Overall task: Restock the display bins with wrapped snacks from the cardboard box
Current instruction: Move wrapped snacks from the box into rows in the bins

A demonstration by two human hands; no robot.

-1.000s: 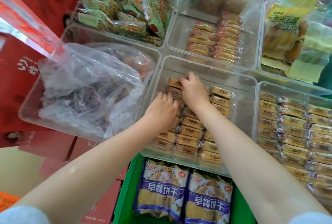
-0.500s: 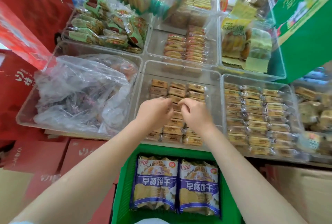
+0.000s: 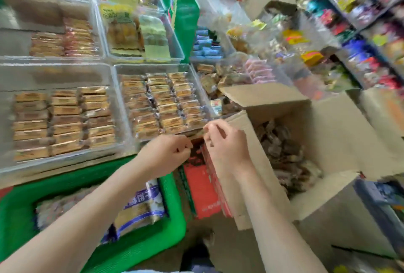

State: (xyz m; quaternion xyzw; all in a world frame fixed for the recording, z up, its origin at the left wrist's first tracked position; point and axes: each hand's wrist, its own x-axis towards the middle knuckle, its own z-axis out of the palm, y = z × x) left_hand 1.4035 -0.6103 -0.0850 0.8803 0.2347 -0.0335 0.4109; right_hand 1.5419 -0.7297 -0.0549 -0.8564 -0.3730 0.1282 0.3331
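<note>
The open cardboard box (image 3: 332,128) stands at the right, with dark wrapped snacks (image 3: 282,152) piled inside. My right hand (image 3: 225,141) hovers over the box's left flap, fingers loosely curled and holding nothing. My left hand (image 3: 166,154) hangs just left of it, below the bins' front edge, also loosely curled with nothing seen in it. Two clear display bins hold neat rows of brown wrapped snacks: the left bin (image 3: 65,160) and the middle bin (image 3: 153,66). The frame is blurred by motion.
A green basket (image 3: 142,246) with blue biscuit packs (image 3: 140,209) sits below the bins. Red cartons (image 3: 201,189) stand between the basket and the box. More clear bins (image 3: 99,32) lie behind, and crowded shelves (image 3: 371,32) fill the right.
Both hands left the snack rows in the left bin and moved right, to the cardboard box's edge. The view swung right, bringing the box and shelves into sight.
</note>
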